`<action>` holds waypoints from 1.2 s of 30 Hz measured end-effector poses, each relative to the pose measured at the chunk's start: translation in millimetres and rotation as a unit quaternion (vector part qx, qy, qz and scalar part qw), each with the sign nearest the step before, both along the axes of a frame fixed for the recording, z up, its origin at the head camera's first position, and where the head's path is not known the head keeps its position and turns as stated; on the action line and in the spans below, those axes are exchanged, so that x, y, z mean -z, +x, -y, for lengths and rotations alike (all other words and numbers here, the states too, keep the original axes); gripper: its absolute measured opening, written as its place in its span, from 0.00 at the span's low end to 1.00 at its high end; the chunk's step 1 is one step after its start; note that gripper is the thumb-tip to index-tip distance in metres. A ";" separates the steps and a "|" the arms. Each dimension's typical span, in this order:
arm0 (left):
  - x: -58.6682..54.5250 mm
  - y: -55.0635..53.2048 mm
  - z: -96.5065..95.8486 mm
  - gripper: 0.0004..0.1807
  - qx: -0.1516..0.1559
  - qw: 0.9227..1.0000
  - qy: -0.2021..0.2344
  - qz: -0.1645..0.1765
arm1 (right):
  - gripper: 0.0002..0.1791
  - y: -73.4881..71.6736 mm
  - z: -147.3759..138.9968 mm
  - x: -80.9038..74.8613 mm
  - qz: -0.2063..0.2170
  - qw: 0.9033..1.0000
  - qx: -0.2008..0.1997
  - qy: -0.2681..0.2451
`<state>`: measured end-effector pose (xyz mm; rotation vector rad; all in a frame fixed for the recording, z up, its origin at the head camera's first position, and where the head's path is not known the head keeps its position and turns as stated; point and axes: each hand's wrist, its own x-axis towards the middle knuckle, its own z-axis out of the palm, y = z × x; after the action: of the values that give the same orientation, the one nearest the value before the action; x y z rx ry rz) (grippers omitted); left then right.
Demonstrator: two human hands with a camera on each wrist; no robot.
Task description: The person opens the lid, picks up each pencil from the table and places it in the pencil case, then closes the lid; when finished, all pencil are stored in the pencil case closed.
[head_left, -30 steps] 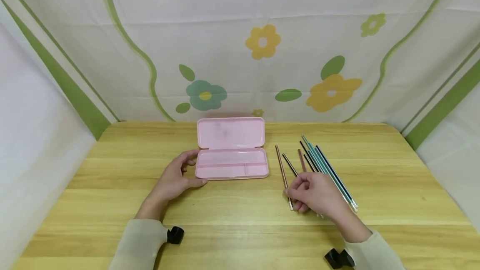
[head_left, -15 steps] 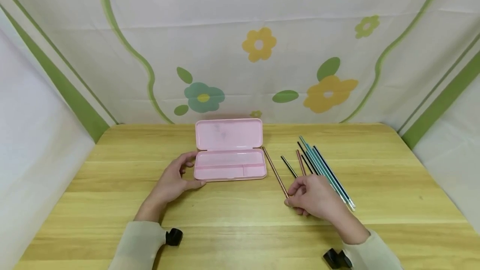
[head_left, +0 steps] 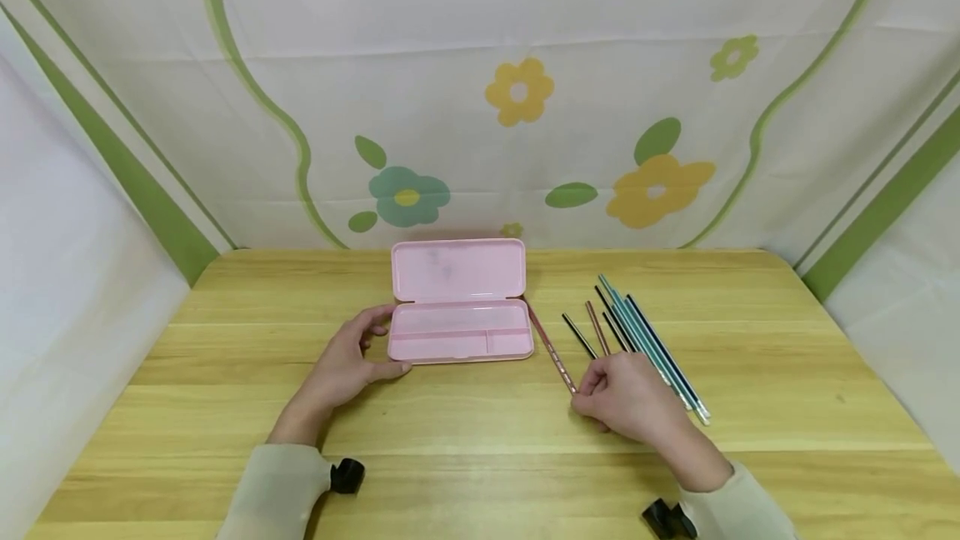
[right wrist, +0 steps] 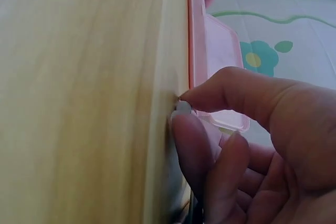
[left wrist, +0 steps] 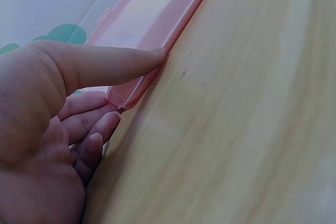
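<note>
A pink pencil case (head_left: 460, 358) lies with its lid up on the wooden table, and no items show in its compartments. My left hand (head_left: 341, 367) holds its left end, the thumb along the front edge and the fingers at the side. To the right of the case, a metallic pink pencil (head_left: 550, 347) slants away from me, its far tip by the case's right side. My right hand (head_left: 630, 397) pinches its near end; in the right wrist view a whitish tip (right wrist: 183, 106) shows between thumb and index finger.
Several pencils lie right of and partly beneath my right hand: a dark one (head_left: 579, 335), another pink one (head_left: 597, 327), teal ones (head_left: 643, 333) and a dark blue one (head_left: 667, 357). A flower-printed cloth (head_left: 457, 90) hangs behind the table (head_left: 465, 473).
The pink pencil's far end has swung left, from apart from the case to beside its right edge. My right hand keeps hold of the near end. The left hand stays put.
</note>
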<state>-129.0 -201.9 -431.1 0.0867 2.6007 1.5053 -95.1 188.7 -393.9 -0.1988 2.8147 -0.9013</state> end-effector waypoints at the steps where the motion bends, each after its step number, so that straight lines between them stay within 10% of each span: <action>1: -0.1 0.3 -0.3 0.50 0.000 1.000 0.002 -0.001 | 0.09 0.2 0.7 0.0 -0.004 1.000 0.001 0.007; 36: -1.4 0.3 -0.5 0.49 -0.005 1.000 -0.007 0.000 | 0.05 -8.9 -29.4 -13.7 0.034 0.996 0.037 -0.076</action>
<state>-128.7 -201.4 -429.7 0.0714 2.6150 1.4895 -104.0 218.1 -380.1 -0.0814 2.7087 -1.1181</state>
